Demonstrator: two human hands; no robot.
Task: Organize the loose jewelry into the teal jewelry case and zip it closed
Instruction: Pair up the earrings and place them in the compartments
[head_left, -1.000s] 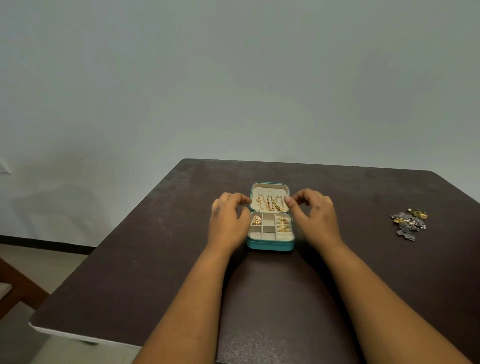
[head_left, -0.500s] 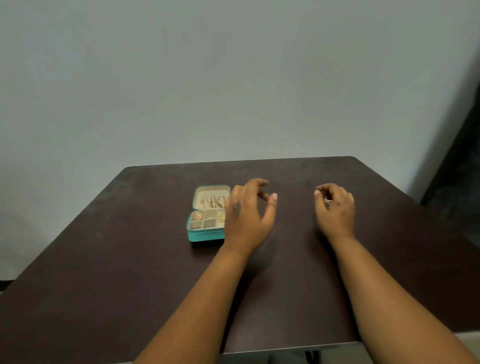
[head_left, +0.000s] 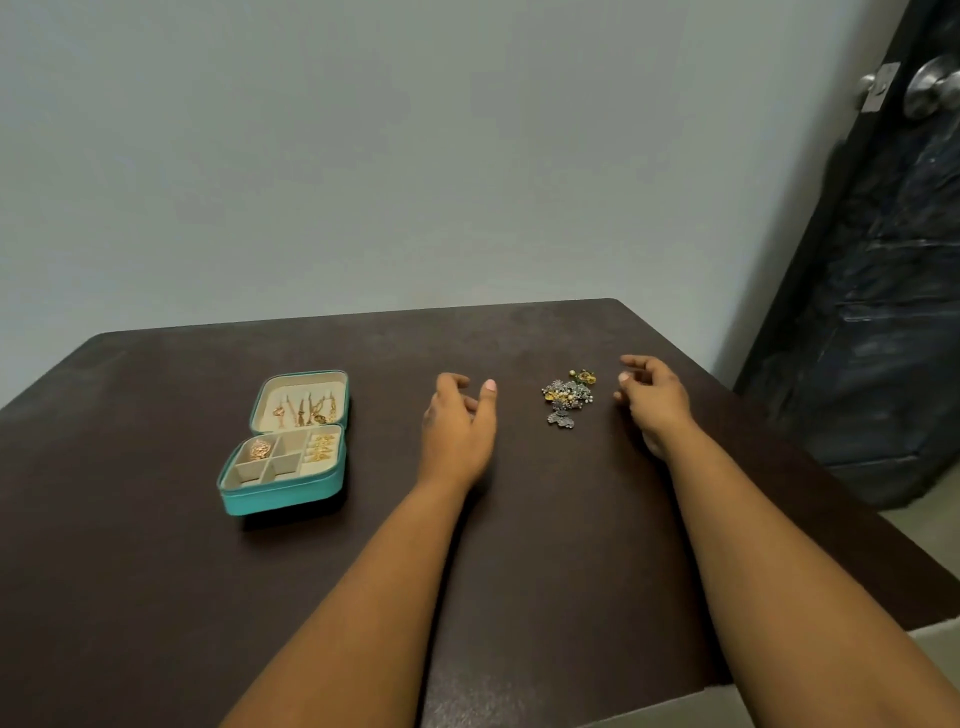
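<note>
The teal jewelry case lies open on the dark table at the left, lid flat behind the tray. Gold necklaces hang in its lid and gold pieces sit in some tray compartments. A small pile of loose silver and gold jewelry lies to the right of centre. My left hand hovers between case and pile, fingers loosely curled, holding nothing. Just right of the pile, my right hand has its fingers loosely curled and holds nothing that I can see.
A dark door with a metal knob stands at the right, close to the table's far right corner. A plain grey wall runs behind the table. The table's right edge falls off to a light floor.
The view has swung right. Both hands left the case and moved right; the left now hovers past the case, the right is beside the jewelry pile.
</note>
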